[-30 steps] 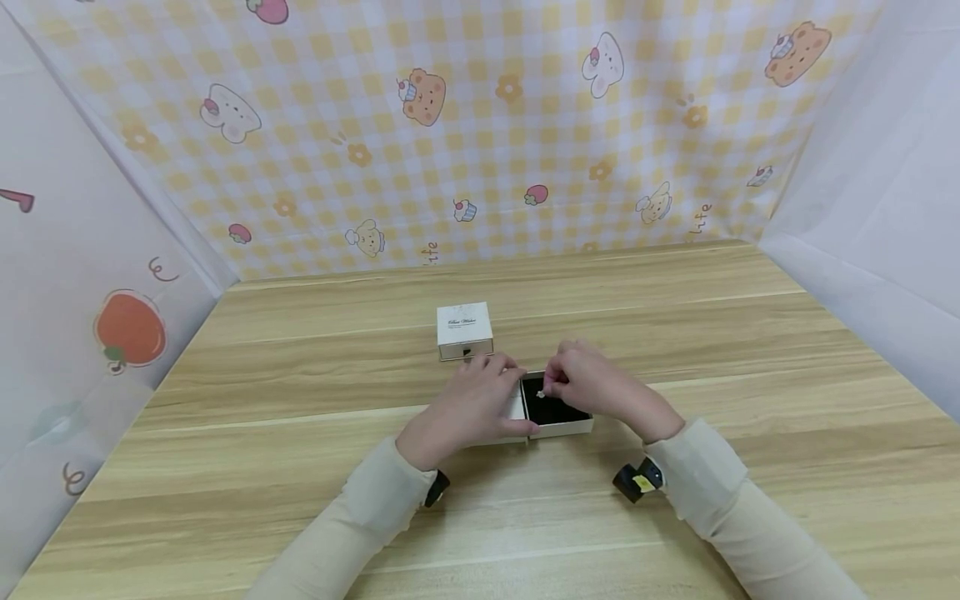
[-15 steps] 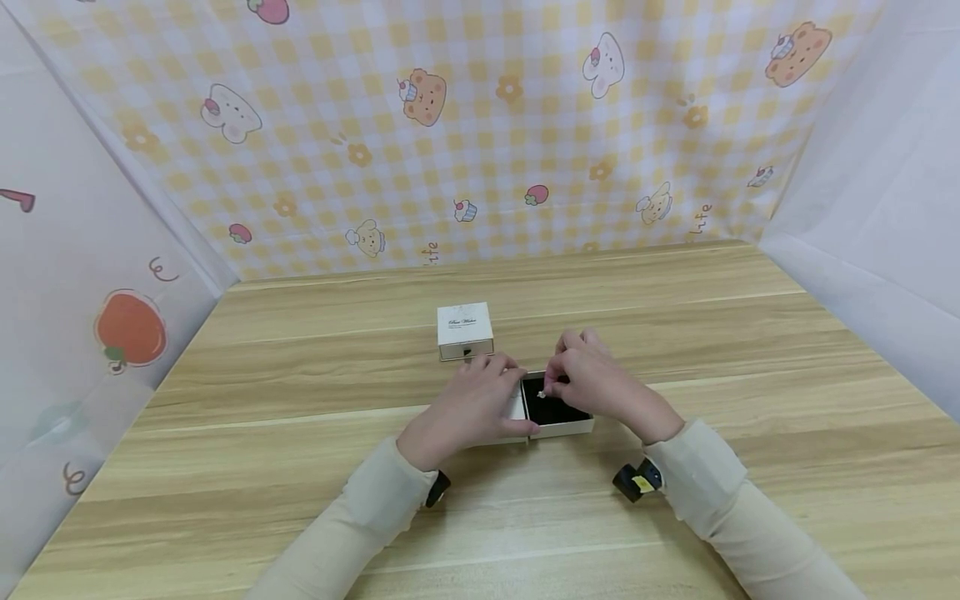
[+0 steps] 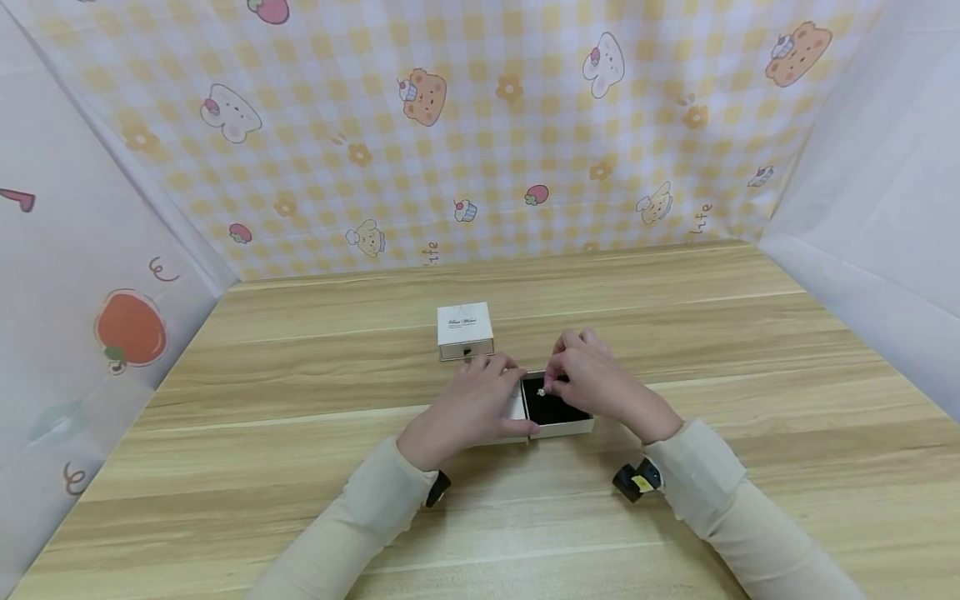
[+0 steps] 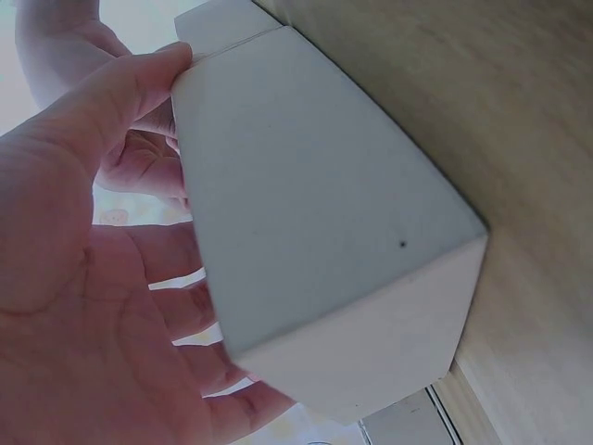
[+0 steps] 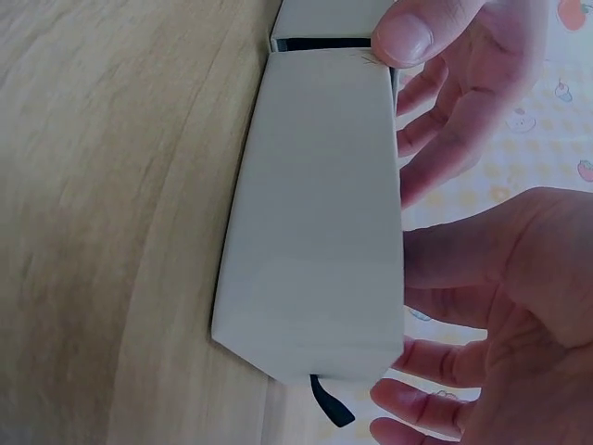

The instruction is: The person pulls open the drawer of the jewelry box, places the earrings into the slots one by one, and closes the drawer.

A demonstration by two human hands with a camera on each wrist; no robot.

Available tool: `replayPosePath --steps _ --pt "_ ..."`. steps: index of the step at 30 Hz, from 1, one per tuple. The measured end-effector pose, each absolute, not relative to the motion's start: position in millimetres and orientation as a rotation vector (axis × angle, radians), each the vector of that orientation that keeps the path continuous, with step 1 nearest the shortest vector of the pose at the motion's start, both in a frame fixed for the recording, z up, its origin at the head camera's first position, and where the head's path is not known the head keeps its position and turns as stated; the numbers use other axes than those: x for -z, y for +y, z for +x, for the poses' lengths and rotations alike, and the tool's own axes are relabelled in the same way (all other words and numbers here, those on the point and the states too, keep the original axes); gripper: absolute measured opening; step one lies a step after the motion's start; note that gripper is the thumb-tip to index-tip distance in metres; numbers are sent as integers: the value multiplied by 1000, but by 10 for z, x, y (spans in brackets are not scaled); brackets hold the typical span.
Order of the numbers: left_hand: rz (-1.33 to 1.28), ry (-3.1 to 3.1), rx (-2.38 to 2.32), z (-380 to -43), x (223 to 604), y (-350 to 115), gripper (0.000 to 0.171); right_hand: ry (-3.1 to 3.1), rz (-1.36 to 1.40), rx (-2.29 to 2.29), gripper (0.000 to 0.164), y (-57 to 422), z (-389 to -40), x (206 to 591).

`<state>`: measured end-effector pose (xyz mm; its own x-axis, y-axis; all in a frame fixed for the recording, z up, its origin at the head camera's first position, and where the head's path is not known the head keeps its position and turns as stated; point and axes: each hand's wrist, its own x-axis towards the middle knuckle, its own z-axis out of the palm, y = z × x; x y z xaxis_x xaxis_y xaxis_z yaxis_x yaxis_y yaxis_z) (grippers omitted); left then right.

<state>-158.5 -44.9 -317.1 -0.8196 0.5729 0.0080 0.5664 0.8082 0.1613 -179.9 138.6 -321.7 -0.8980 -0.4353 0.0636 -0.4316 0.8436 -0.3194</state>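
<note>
A white drawer-style jewelry box [image 3: 515,408] lies on the table, its tray [image 3: 564,429] slid out to the right and showing a black lining [image 3: 551,412]. My left hand [image 3: 472,408] grips the box, thumb on the near side and fingers over the far side. With thumb and forefinger, my right hand [image 3: 592,382] pinches a small sparkly piece of jewelry [image 3: 541,392] at the lining; whether it is a ring or an earring I cannot tell. In the right wrist view a black ribbon tab [image 5: 331,404] hangs from the tray's end. The fingers hide the tray's far part.
Another white box [image 3: 464,327], closed and with printed lettering, stands just behind my left hand on the wooden table [image 3: 300,500]. A yellow checked cloth [image 3: 487,142] hangs behind the table, and pale sheets flank both sides.
My right hand's outer fingers have lifted slightly since a second ago. The small piece of jewelry has shifted and turned a little at the fingertips. The left hand and both boxes hold still.
</note>
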Motion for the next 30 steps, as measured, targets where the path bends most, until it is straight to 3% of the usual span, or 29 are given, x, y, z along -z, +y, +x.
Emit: replayPosePath --steps 30 --pt "918 2945 -250 -1585 3180 -447 70 3062 -672 441 10 1359 -1793 3244"
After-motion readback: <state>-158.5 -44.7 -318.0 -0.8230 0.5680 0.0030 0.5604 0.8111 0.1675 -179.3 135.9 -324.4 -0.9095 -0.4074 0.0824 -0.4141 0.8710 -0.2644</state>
